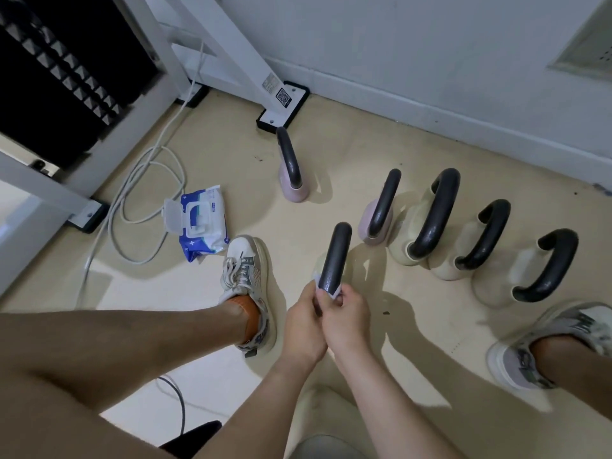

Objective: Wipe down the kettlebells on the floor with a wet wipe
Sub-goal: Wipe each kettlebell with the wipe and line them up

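Several kettlebells with black handles stand on the beige floor. The nearest one is right in front of me, and its pale body is mostly hidden behind its handle and my hands. My left hand grips the near end of that handle. My right hand pinches a white wet wipe wrapped around the same end of the handle. A pink kettlebell stands alone farther back. Another pink one and three cream ones form a row to the right.
An open blue-and-white wipes pack lies on the floor to the left, beside a coiled white cable. White machine frame legs stand at the back. My shoes flank the work spot; a wall runs behind.
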### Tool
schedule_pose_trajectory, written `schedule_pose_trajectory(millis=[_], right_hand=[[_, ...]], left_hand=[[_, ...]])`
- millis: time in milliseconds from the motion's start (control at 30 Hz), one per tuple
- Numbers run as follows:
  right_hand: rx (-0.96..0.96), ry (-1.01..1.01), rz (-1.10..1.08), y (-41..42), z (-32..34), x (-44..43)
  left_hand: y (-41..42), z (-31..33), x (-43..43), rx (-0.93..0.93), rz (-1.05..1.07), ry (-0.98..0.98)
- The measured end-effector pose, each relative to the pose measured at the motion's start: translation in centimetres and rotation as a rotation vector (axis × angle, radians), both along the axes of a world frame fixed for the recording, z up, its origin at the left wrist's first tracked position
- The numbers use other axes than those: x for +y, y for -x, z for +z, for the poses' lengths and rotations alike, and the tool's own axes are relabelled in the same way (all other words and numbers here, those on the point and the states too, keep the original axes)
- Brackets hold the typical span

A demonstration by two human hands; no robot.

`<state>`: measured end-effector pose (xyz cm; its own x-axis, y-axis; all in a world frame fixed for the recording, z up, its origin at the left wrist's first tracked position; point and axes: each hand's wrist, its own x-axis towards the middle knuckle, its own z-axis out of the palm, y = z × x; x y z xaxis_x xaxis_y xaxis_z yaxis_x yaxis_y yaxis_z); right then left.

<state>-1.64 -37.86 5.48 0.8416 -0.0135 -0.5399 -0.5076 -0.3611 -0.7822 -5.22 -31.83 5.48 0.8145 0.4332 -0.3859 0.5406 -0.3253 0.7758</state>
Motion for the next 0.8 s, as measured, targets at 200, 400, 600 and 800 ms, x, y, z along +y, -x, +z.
schedule_pose_trajectory(millis=[200, 400, 600, 800], right_hand=[[-0.100, 0.006, 0.008, -2.7, 0.4, 0.9], [0.020, -0.240, 0.002, -7.9, 0.3, 1.4], [0.134, -0.377, -0.141, -11.9, -1.5, 2.8], [0.387, -0.338, -0.080, -14.7, -2.4, 1.0]], left_hand=[[-4.0, 1.3, 1.0, 0.126, -0.212, -0.003], [-9.2, 1.9, 1.9, 0.086, -0.293, 0.067], [-13.9, 1.3, 3.4, 0.186, -0.256, 0.061], [-19.7, 1.1, 2.7, 0.550, -0.680, -0.353]])
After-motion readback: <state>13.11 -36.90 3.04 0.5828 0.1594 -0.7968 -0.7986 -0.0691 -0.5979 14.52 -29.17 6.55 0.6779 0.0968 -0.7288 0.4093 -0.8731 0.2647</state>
